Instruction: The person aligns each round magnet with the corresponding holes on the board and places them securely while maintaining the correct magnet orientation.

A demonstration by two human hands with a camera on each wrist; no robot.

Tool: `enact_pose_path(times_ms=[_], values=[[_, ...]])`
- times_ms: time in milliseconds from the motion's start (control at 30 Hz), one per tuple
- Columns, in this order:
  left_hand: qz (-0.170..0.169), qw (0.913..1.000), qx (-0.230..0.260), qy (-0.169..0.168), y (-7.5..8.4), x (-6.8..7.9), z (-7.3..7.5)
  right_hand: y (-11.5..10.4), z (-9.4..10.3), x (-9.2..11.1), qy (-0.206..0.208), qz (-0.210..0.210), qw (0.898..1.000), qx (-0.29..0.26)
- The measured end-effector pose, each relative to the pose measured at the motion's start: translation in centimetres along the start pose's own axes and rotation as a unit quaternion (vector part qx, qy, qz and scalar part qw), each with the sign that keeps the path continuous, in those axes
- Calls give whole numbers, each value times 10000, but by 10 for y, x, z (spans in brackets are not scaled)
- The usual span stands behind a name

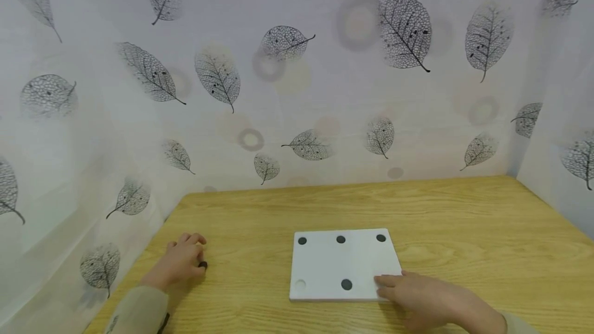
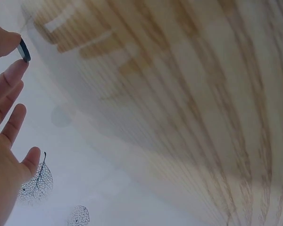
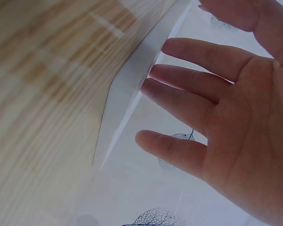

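Observation:
My left hand (image 1: 182, 261), over the left part of the table, pinches a small dark disc (image 2: 23, 50) between thumb and index fingertip; the other fingers are spread. A white rectangular board (image 1: 322, 264) lies flat on the table. Dark discs show along its far edge: far-left disc (image 1: 302, 240), far-middle disc (image 1: 341, 239) and far-right disc (image 1: 381, 238). Another, the near-middle disc (image 1: 346, 284), sits by the near edge, and a bare round recess (image 1: 300, 286) is at the near-left corner. My right hand (image 1: 424, 295) rests its extended fingers on the board's near-right corner, hiding that spot.
The wooden table (image 1: 250, 236) spreads around the board. A pale curtain (image 1: 325, 97) with a leaf print hangs behind the table and along both sides.

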State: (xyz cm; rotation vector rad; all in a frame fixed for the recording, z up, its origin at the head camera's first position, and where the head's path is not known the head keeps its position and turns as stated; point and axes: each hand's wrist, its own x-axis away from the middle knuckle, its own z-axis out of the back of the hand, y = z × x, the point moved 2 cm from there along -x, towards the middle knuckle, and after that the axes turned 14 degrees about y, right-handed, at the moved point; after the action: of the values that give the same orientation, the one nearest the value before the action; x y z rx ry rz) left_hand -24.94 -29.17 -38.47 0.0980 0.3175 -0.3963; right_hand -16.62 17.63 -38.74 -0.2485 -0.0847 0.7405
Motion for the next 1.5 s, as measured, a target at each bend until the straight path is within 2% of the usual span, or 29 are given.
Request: enact_pose_path(times_ms=[233,867,1267,1500], values=[[-145,9999,-6,56,5,0,-1,0,0,0,28,132,9999,93],[-217,9997,109,7,9,-3,-6,0,1,0,-4,12,9999,-148],[-266,9996,135,-22,13,-3,-5,-1,1,-1,59,49,10000,-3],[-360,9993,96,93,13,-2,-9,0,1,-1,-1,3,9999,-123]])
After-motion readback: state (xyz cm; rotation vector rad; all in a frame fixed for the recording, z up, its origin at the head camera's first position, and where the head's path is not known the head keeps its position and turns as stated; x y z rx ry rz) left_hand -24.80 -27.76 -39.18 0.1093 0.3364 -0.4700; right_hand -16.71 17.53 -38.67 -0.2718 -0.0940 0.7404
